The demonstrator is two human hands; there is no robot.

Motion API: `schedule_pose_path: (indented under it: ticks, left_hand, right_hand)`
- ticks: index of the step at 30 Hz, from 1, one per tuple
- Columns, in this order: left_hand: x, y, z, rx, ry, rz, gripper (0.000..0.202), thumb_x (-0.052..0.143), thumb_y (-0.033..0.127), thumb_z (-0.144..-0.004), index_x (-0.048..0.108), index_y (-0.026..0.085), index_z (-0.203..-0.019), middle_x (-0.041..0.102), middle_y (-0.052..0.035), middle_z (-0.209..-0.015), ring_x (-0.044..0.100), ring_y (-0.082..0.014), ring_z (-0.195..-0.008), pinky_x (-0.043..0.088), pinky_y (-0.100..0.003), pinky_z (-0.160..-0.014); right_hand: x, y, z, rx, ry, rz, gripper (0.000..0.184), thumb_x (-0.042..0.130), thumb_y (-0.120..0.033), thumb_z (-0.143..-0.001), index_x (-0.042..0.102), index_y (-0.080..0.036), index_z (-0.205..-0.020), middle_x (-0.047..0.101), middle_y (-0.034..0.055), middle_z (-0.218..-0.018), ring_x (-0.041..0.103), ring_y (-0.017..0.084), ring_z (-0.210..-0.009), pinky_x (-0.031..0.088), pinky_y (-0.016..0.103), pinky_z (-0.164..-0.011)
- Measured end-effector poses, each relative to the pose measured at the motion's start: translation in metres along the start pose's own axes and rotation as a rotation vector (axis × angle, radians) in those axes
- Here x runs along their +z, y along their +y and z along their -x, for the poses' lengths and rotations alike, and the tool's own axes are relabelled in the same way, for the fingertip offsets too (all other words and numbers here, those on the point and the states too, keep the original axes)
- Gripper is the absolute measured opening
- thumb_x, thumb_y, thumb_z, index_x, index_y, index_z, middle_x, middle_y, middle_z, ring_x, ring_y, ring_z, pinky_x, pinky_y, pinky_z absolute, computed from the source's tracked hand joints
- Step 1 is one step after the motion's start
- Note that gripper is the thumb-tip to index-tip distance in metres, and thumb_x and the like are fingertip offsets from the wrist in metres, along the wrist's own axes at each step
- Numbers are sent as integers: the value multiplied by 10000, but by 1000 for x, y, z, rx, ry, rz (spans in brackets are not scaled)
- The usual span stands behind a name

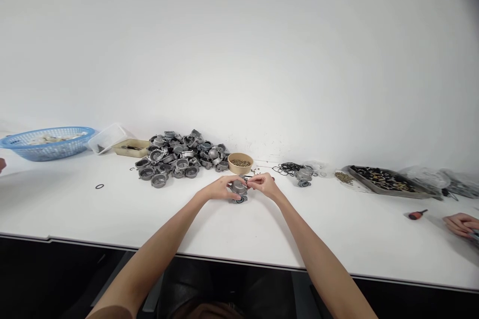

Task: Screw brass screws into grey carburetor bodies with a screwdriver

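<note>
Near the middle of the white table, my left hand is wrapped around a grey metal housing with a round domed body and a ringed port facing me. My right hand pinches at the upper right edge of that same housing; whatever sits between its fingertips is too small to make out. Just behind both hands stands a round tan bowl of small brass-coloured screws, with a few loose screws beside it. A dark thin tool lies partly hidden behind my right hand.
Left: a heap of grey housings, yellow tray, clear bin, blue basket, black ring. Right: black O-rings, another housing, parts tray, red screwdriver, another person's hand.
</note>
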State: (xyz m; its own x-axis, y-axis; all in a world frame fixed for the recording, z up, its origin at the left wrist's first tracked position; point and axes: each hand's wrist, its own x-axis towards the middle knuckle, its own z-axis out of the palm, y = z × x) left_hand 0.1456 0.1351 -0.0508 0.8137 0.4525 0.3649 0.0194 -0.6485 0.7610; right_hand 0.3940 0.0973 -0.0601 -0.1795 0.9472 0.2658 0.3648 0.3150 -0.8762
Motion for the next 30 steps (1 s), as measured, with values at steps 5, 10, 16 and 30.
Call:
schedule_pose_path:
  ticks: [5, 10, 16, 30]
  left_hand:
    - [1, -1, 1, -10, 27, -59, 549, 792, 307, -763, 630, 269, -1286, 697, -68, -1214, 665, -246, -1054, 530, -347, -876]
    - [-1, -5, 2, -50, 4, 20, 814, 788, 274, -753, 432, 278, -1485, 676, -100, -1268, 653, -265, -1129, 515, -399, -956]
    - [-4, -4, 4, -38, -16, -22, 762, 747, 265, -776, 447, 279, -1476, 687, -94, -1243, 660, -261, -1108, 516, -406, -960]
    - [16, -9, 2, -149, 133, -253, 824, 789, 460, -746, 449, 304, -1481, 653, -87, -1286, 651, -286, -1067, 528, -347, -827]
  right_hand:
    - [-3, 3, -1, 5, -37, -55, 304, 800, -442, -727, 810, -173, -867, 781, 98, -820, 750, 267, -793, 586, 363, -768]
    - [-6, 4, -2, -12, -58, -29, 290, 811, -444, -718, 807, -168, -809, 771, 95, -770, 735, 250, -750, 572, 334, -714]
    - [-7, -6, 0, -11, -88, -47, 305, 825, -457, -696, 805, -166, -783, 763, 94, -750, 718, 239, -721, 560, 325, -686]
    - [-1, -10, 2, 23, -160, 14, 282, 802, -450, -722, 813, -176, -786, 727, 58, -646, 675, 197, -619, 528, 286, -626]
